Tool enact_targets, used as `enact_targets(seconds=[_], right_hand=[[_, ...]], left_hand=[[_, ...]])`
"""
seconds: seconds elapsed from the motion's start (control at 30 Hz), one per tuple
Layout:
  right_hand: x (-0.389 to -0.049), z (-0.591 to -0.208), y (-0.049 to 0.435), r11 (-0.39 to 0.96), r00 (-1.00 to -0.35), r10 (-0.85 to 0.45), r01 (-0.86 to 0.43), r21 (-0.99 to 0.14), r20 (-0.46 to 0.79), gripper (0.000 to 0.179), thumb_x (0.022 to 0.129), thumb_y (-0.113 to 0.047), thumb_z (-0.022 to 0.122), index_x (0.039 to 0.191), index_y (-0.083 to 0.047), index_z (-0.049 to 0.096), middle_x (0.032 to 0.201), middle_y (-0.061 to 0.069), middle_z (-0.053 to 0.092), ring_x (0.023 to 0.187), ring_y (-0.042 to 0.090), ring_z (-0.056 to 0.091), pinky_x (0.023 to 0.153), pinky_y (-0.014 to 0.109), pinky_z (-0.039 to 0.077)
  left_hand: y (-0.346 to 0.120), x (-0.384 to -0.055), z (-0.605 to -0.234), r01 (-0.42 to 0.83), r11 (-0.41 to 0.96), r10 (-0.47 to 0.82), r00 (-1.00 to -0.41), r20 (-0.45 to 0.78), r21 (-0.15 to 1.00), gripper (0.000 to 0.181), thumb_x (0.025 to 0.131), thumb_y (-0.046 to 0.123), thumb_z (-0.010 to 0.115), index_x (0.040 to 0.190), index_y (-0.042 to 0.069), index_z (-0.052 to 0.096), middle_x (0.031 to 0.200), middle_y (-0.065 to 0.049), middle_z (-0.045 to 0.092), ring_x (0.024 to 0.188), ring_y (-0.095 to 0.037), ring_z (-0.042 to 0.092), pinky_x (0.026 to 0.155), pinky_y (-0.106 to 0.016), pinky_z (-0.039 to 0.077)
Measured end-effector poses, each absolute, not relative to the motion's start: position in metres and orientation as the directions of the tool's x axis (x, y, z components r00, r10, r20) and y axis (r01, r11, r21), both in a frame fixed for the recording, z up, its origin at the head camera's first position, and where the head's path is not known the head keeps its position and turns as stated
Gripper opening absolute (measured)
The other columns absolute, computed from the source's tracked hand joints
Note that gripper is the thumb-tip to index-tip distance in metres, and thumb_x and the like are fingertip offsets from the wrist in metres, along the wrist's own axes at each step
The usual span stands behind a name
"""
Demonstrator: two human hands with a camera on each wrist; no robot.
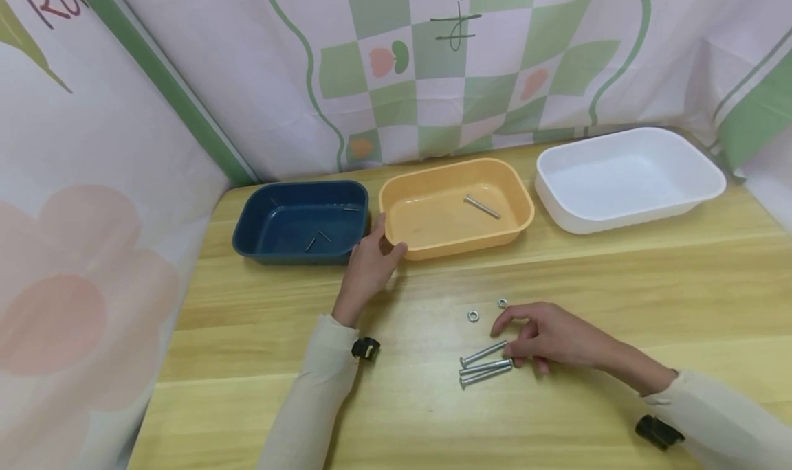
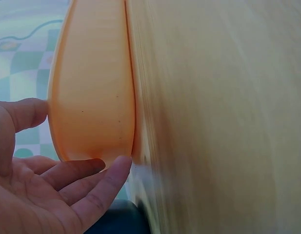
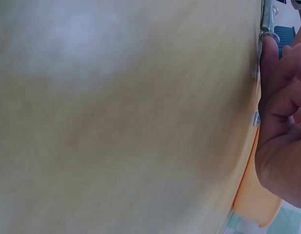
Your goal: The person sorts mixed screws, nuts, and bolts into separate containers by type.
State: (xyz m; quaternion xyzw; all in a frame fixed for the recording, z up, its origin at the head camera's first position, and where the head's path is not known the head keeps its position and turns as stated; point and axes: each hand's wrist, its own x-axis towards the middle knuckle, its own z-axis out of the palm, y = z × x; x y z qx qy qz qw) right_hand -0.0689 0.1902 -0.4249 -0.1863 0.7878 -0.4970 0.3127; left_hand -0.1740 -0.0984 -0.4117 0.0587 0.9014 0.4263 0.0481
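Observation:
My left hand [image 1: 369, 267] spans the near-left corner of the yellow tray [image 1: 458, 243], its thumb at the rim and fingers against the end wall, as the left wrist view also shows. One long bolt [image 1: 482, 207] lies inside that tray. On the table, my right hand [image 1: 557, 336] hovers low beside three long bolts [image 1: 483, 354], with fingers loosely bent. Its thumb tip is right at the bolts' ends, and in the right wrist view a fingertip meets a bolt [image 3: 270, 36]. Two hex nuts [image 1: 473, 316] lie just beyond the bolts.
A dark blue tray [image 1: 297, 258] at the left holds several small thin metal pins [image 1: 311, 244]. At the right back stands a white tray [image 1: 631, 219]. A patterned curtain [image 1: 439, 106] hangs behind the wooden table [image 1: 247, 387] and along its left side.

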Motion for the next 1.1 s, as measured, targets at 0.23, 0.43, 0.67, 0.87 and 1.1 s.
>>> enact_targets(seconds=[0.23,0.43,0.67,0.87,1.1], right_hand=[[-0.071,-0.427,0.187,0.435,-0.729,-0.616,0.001,-0.901,-0.299,0.026,0.082,-0.019,0.063,0.105,-0.007,0.058,0.063,0.01,0.061,0.04,0.021,0.053,0.037,0.031,0.042],[-0.073,-0.428,0.184,0.457,-0.738,-0.611,-0.035,-0.889,-0.285,0.023,0.081,-0.02,0.064,0.101,-0.009,0.06,0.061,0.008,0.06,0.039,0.021,0.052,0.036,0.03,0.042],[-0.076,-0.43,0.18,0.51,-0.754,-0.598,-0.096,-0.855,-0.272,0.018,0.079,-0.021,0.067,0.094,-0.013,0.062,0.057,0.004,0.06,0.036,0.017,0.05,0.034,0.025,0.039],[-0.078,-0.429,0.177,0.53,-0.754,-0.602,-0.131,-0.838,-0.263,0.012,0.078,-0.02,0.067,0.089,-0.015,0.063,0.054,0.002,0.058,0.036,0.014,0.049,0.036,0.026,0.04],[-0.08,-0.429,0.176,0.523,-0.752,-0.605,-0.128,-0.843,-0.262,0.01,0.079,-0.02,0.067,0.085,-0.014,0.063,0.054,0.002,0.057,0.037,0.011,0.047,0.037,0.026,0.04]], left_hand=[[-0.099,-0.173,-0.411,0.057,0.638,0.138,-0.989,-0.041,0.768,0.073,0.085,0.041,0.053,0.143,0.014,0.019,0.118,-0.005,0.056,0.101,-0.01,0.05,0.086,-0.036,0.04],[-0.098,-0.173,-0.411,0.049,0.634,0.134,-0.99,-0.047,0.772,0.073,0.085,0.042,0.053,0.143,0.015,0.019,0.116,-0.005,0.057,0.1,-0.01,0.051,0.084,-0.036,0.041],[-0.097,-0.173,-0.411,0.038,0.639,0.127,-0.99,-0.056,0.768,0.073,0.085,0.042,0.054,0.143,0.015,0.02,0.124,-0.005,0.052,0.107,-0.011,0.047,0.088,-0.037,0.039],[-0.097,-0.173,-0.412,0.04,0.64,0.127,-0.99,-0.055,0.767,0.072,0.085,0.042,0.053,0.143,0.015,0.02,0.125,-0.005,0.051,0.109,-0.011,0.046,0.089,-0.038,0.038],[-0.097,-0.173,-0.411,0.043,0.645,0.125,-0.991,-0.049,0.763,0.072,0.085,0.043,0.053,0.143,0.016,0.02,0.125,-0.005,0.051,0.111,-0.012,0.045,0.09,-0.038,0.037]])
